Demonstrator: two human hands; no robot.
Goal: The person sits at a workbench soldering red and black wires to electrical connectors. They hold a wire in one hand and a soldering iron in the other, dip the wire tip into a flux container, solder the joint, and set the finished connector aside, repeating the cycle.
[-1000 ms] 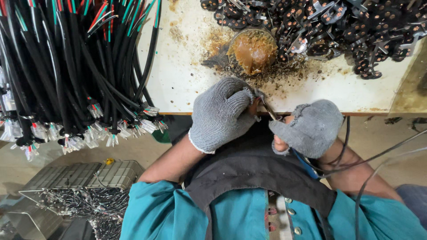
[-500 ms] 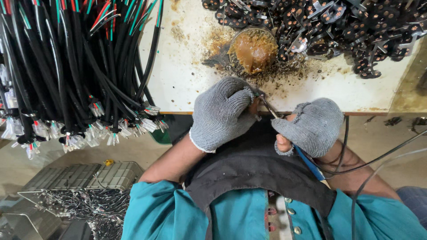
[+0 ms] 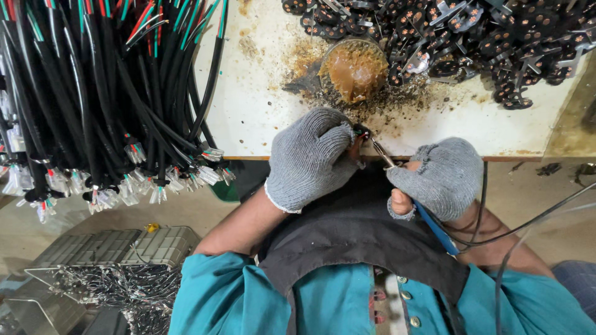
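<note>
Holding one soldering iron [image 3: 428,217] in right hand [image 3: 442,178]; left hand [image 3: 310,158] pinching one plug [image 3: 361,131].

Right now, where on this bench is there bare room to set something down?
Bare bench lies between the cable bundle and the brown paste pot; another strip lies near the front edge, right of the right hand. The plug pile crowds the back.

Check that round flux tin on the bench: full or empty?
Full: the open round tin is heaped with brown paste above its rim, with residue spilled on the bench.
</note>
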